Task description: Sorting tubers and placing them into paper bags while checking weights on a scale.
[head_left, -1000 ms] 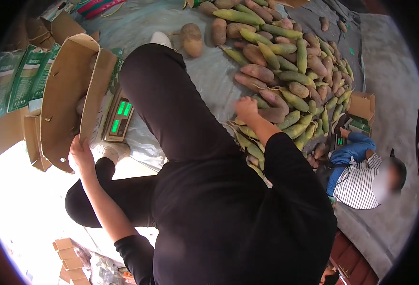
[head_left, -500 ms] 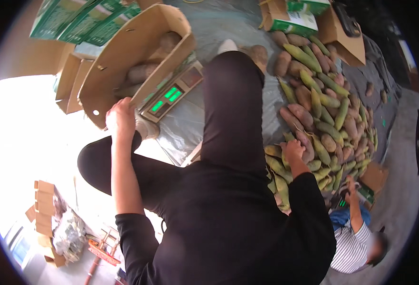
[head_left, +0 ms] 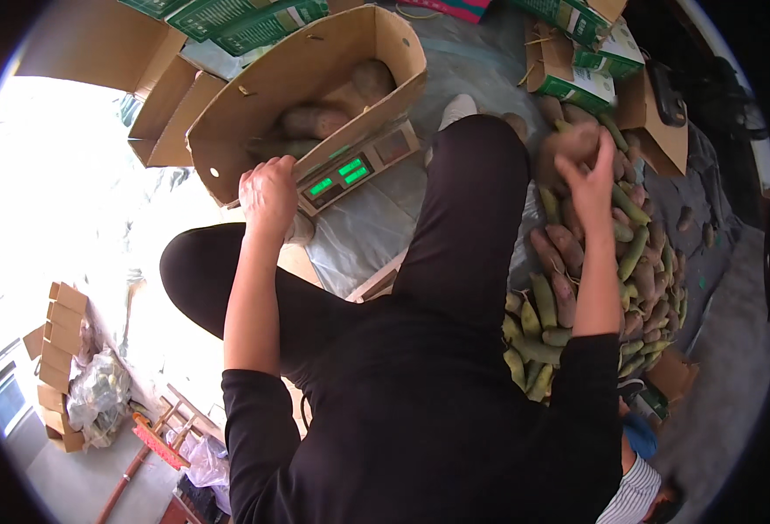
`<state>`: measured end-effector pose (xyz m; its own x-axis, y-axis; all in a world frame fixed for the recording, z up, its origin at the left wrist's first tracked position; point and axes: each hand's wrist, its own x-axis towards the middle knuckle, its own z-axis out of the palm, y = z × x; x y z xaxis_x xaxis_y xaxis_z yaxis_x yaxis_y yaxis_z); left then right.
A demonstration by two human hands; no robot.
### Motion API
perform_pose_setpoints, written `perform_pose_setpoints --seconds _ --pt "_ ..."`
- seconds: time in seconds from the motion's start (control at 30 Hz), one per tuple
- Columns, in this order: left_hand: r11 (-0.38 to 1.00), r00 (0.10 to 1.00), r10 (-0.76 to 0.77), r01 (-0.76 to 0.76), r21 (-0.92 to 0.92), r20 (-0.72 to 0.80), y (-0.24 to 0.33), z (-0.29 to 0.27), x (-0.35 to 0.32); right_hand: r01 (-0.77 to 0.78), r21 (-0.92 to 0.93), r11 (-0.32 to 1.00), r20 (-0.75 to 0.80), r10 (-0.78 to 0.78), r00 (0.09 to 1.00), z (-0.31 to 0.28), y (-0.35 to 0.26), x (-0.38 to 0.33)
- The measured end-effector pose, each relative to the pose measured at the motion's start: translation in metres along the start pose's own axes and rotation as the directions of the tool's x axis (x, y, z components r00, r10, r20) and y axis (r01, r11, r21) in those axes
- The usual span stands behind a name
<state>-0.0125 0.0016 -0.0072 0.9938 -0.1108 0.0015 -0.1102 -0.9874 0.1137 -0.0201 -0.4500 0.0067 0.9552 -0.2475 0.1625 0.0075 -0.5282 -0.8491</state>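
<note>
My left hand (head_left: 268, 194) grips the near rim of an open cardboard box (head_left: 227, 118), its fingers curled over the edge. Inside the box lie a few reddish-brown radishes (head_left: 315, 120). Against the box's near side shows a digital scale (head_left: 350, 175) with lit green digits. At the right, my right hand (head_left: 591, 182) is closed round a reddish-brown radish (head_left: 577, 140), smeared by motion, over the upper part of a pile. That pile mixes long green radishes (head_left: 634, 253) with reddish-brown ones. My fingers partly hide the held radish.
Green cartons (head_left: 267, 26) stand behind the box, and more green cartons (head_left: 607, 57) lie beyond the pile. A person in a striped top (head_left: 634, 493) is at lower right. A red broom (head_left: 159, 444) and plastic bags (head_left: 101, 397) are at lower left.
My right hand has moved from the near part of the pile to its far part, now with a radish in it. My left hand still grips the box. The view has shifted.
</note>
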Motion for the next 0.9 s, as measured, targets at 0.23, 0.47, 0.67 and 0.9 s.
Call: perform_pose_setpoints --seconds 0.23,0.47,0.67,0.9 --pt "0.999 0.997 -0.033 0.03 0.034 0.067 0.002 -0.002 0.003 0.576 0.159 0.802 -0.02 -0.581 0.814 0.076 -0.177 0.071" --pt "0.996 0.995 -0.062 0.056 0.062 0.083 0.007 -0.006 0.002 0.22 0.268 0.938 0.363 -0.31 0.879 0.223 -0.189 0.063" --pt "1.0 0.997 -0.007 0.005 0.027 0.072 0.0 -0.003 0.004 0.287 0.242 0.927 0.373 -0.362 0.854 0.142 -0.162 0.078" --pt "0.999 0.992 -0.038 0.035 0.027 0.118 0.005 -0.007 0.004 -0.028 -0.025 0.999 0.207 0.032 0.978 0.014 -0.015 0.042"
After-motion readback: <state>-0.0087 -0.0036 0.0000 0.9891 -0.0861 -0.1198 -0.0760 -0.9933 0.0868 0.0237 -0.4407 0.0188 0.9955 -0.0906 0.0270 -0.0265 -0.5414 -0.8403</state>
